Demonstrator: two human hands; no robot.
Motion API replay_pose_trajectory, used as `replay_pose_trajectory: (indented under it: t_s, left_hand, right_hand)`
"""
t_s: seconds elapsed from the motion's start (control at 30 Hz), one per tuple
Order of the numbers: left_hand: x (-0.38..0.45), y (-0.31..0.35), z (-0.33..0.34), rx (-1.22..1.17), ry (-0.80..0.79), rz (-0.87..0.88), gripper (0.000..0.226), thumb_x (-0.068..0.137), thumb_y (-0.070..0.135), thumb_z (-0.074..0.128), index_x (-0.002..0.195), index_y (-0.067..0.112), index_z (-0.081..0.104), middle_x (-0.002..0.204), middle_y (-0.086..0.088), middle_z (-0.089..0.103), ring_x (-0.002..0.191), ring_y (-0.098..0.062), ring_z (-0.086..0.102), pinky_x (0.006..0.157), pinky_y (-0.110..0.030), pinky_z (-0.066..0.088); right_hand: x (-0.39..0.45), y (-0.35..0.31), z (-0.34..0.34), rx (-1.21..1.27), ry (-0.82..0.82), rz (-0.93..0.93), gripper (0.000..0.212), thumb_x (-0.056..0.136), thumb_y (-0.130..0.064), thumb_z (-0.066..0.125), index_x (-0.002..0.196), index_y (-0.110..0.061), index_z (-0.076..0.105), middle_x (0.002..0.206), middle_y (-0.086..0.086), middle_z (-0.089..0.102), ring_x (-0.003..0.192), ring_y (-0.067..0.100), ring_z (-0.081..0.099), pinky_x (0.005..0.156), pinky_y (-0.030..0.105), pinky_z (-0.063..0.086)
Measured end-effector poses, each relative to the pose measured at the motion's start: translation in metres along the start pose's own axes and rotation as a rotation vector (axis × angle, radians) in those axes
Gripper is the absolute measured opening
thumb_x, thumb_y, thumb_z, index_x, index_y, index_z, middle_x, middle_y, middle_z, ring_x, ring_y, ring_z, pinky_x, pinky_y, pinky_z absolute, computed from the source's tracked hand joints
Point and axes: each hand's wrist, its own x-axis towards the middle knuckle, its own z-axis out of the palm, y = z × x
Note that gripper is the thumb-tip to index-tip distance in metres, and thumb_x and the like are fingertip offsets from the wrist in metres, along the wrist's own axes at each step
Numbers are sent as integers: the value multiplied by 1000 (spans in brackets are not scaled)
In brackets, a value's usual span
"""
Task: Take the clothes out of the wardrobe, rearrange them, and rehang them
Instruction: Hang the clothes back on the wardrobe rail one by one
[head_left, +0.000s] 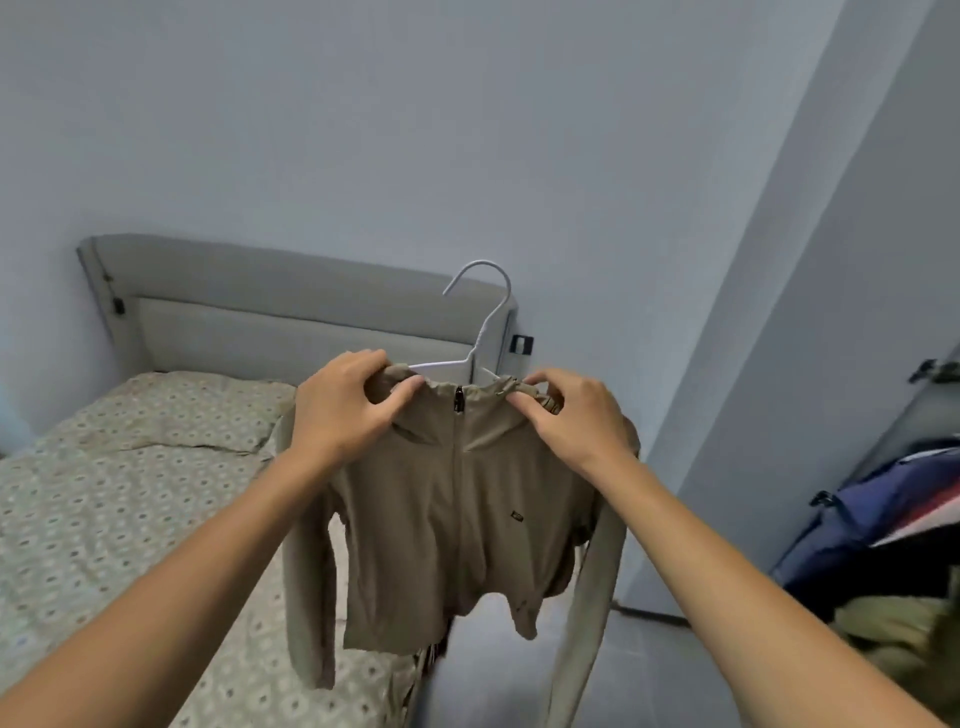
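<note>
The left hand (345, 402) and right hand (566, 413) pinch the collar of the khaki zip-front jacket (457, 519); the white wire hanger (480, 322) between them should be centred before release.

Both arms extended toward frame centre; left hand (340, 402) and right hand (571, 410) pinching jacket (457, 509) collar.

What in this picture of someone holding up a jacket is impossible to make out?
All from the head view:
- Wardrobe: not in view at all.
- White hanger: its shoulders are hidden inside the tan jacket; only the hook and neck show.
- Small label on the jacket's chest: too small to read.
- Pile of clothes at right: blurred and cut off by the frame edge.
- Fingertips of the left hand and right hand: partly tucked into the collar.
</note>
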Motion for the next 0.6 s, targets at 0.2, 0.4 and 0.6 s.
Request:
replay_pose_trajectory:
  t_s: [0.2, 0.4, 0.6]
  left_hand:
    - [60, 51, 103, -198, -104, 84, 50, 94, 65, 57, 71, 21, 51, 68, 6, 52, 69, -10, 49, 58, -39, 43]
    - [115, 104, 213, -426, -270, 231, 45, 93, 57, 67, 67, 29, 43, 68, 10, 50, 70, -7, 47, 58, -34, 37]
    - [148, 164, 312, -620, -431, 435, 50, 93, 67, 59, 71, 23, 48, 71, 8, 51, 76, -12, 51, 64, -40, 45]
  right_hand:
    - [16, 90, -36, -73, 74, 127, 29, 91, -61, 67, 107, -37, 70, 86, -16, 59, 84, 9, 56, 73, 31, 42]
    - [40, 144, -86, 127, 131, 255, 50, 87, -50, 74, 134, -45, 57, 114, -16, 63, 100, 11, 61, 86, 35, 55]
    - [64, 168, -147, 70, 291, 274, 16, 107, -22, 59, 118, -26, 70, 100, -7, 77, 95, 4, 67, 76, 24, 49]
